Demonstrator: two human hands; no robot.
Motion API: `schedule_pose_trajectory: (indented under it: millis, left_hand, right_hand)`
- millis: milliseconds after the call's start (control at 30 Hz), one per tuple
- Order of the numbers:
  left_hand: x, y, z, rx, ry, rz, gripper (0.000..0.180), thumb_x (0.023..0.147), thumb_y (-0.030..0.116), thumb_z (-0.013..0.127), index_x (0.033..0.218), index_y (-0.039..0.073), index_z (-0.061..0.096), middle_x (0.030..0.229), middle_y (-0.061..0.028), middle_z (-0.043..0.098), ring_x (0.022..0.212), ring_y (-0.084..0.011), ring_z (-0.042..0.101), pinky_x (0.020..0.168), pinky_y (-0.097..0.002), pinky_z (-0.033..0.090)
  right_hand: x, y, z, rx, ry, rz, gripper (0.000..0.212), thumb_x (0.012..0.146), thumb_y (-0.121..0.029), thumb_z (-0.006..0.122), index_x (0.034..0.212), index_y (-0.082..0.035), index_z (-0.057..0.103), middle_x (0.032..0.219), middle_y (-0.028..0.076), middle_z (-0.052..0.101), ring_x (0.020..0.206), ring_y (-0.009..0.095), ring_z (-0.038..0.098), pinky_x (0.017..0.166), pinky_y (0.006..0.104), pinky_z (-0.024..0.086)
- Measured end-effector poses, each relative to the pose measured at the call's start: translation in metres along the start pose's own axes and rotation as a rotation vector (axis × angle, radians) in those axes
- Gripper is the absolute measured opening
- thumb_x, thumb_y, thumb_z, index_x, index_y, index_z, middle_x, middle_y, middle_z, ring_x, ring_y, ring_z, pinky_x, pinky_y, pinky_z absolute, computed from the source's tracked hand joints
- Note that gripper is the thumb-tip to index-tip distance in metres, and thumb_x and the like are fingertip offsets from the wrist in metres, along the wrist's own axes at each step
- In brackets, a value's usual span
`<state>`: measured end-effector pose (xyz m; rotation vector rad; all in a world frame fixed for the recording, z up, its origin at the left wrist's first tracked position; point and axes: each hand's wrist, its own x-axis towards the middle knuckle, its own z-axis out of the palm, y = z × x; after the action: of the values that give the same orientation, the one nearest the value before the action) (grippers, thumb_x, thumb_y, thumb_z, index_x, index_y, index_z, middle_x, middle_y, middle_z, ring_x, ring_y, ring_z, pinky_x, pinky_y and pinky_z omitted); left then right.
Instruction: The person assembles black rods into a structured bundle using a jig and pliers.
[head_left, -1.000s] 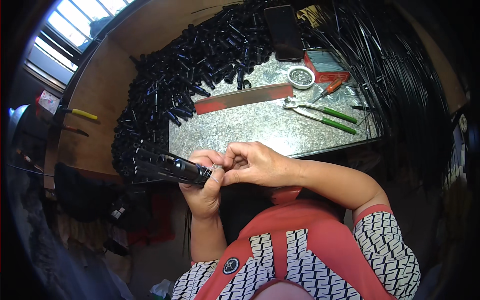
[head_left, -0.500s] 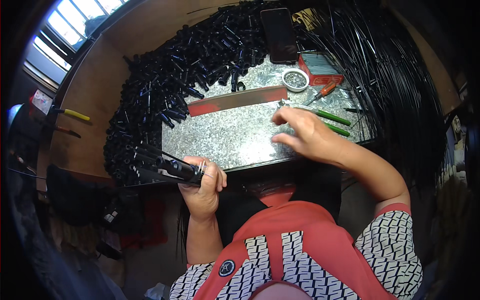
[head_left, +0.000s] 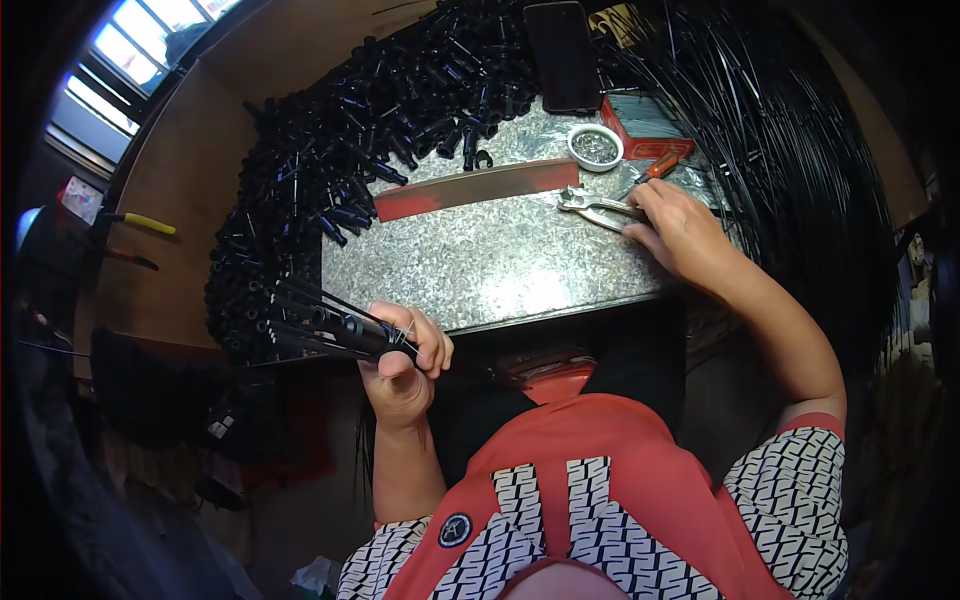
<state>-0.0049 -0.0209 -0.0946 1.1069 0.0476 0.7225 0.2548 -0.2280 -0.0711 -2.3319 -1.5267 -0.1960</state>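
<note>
In my left hand [head_left: 402,375] is a black tubular piece [head_left: 368,338] with several thin black rods pointing left from it. Fine light-coloured wires cross at its near end, beside my fingers. My left fingers curl around the piece, and the thumb shows below it. On the right, my right hand [head_left: 688,230] grips a pair of pliers [head_left: 598,208] from above, thumb on the near side. The pliers' metal jaws point left over the speckled tabletop [head_left: 430,265]; the hand covers their green handles.
Behind the red-brown strip [head_left: 475,188] lies a heap of black tubular parts [head_left: 350,150]. A white dish [head_left: 595,147] of small metal bits, a red box [head_left: 650,135], an orange-handled tool [head_left: 657,167] and a phone [head_left: 562,60] stand beyond the pliers. Long black rods [head_left: 770,130] pile up right.
My right hand has moved right from over the tabletop and closed on the pliers' handles. My left hand keeps hold of the tubular piece, its thumb shifted.
</note>
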Motion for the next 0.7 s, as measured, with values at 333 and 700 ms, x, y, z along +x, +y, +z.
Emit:
schedule_pose_trajectory:
  millis: [333, 700]
  left_hand:
    - [0.0, -0.002, 0.006, 0.007, -0.039, 0.041, 0.05, 0.073, 0.033, 0.082, 0.086, 0.009, 0.04, 0.081, -0.0064, 0.048, 0.051, -0.0081, 0.043, 0.051, -0.0238, 0.04]
    - [0.001, -0.016, 0.004, 0.17, -0.04, 0.079, 0.02, 0.092, 0.005, 0.06, 0.089, 0.007, 0.04, 0.092, -0.0128, 0.054, 0.061, -0.0138, 0.054, 0.059, -0.0277, 0.05]
  right_hand:
    - [-0.005, -0.003, 0.004, -0.077, -0.134, 0.042, 0.03, 0.084, -0.025, 0.067, 0.093, -0.001, 0.052, 0.093, 0.017, 0.057, 0.09, 0.035, 0.058, 0.077, 0.0423, 0.047]
    - [-0.022, 0.009, 0.012, -0.243, -0.076, -0.041, 0.024, 0.085, -0.019, 0.064, 0.091, 0.001, 0.051, 0.081, 0.018, 0.057, 0.076, 0.036, 0.059, 0.066, 0.0432, 0.047]
